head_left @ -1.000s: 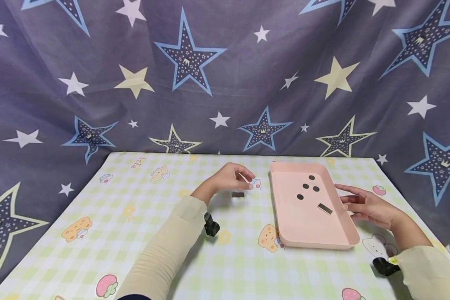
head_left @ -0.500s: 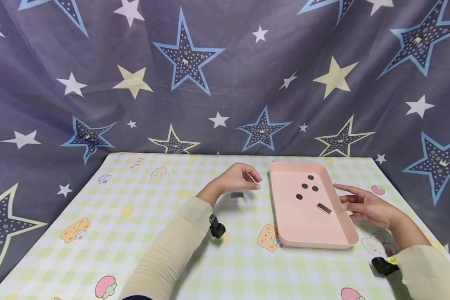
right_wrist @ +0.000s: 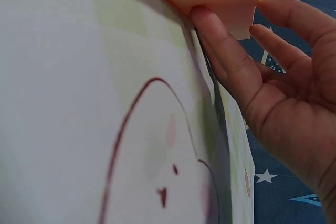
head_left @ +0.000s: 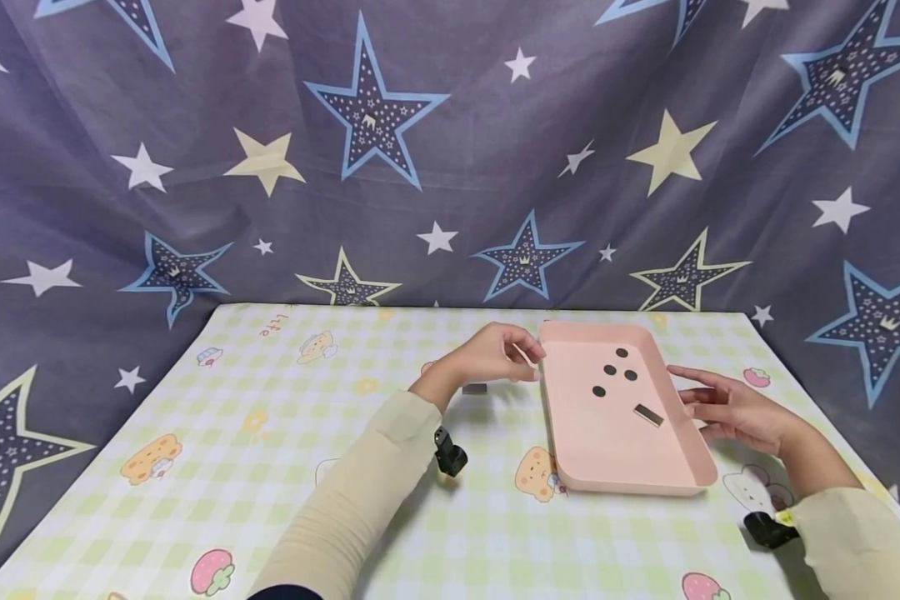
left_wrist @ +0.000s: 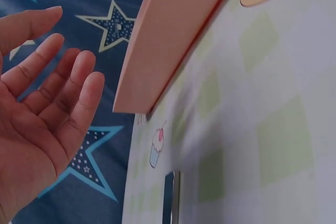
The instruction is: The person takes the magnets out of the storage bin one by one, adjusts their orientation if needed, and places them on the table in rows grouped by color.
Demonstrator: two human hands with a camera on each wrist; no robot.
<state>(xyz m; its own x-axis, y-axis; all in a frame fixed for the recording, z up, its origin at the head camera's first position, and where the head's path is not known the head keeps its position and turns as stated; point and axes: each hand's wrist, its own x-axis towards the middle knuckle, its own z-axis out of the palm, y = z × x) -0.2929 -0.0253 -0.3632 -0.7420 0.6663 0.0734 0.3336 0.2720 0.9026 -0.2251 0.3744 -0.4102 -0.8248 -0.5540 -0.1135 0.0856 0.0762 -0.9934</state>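
Note:
A shallow pink tray (head_left: 615,458) holds several small black discs (head_left: 610,370) and one dark rectangular piece with a pale edge (head_left: 648,415). My left hand (head_left: 495,354) hovers by the tray's left wall, fingers loosely bent and nothing in them. In the left wrist view a gap shows between those fingers (left_wrist: 79,85) and the pink wall. A similar rectangular piece (head_left: 475,388) lies on the cloth below the left wrist; its end (left_wrist: 169,198) appears in the left wrist view. My right hand (head_left: 738,412) rests its fairly straight fingers against the tray's right wall.
A checked cloth (head_left: 217,467) with cartoon prints covers the table. Behind it hangs a dark curtain (head_left: 450,150) printed with stars. Black wrist cameras sit under the left sleeve (head_left: 360,492) and the right sleeve (head_left: 862,533).
My left hand has moved right, from above the cloth near the cupcake print to the tray's left wall. The right hand and the tray have stayed where they were.

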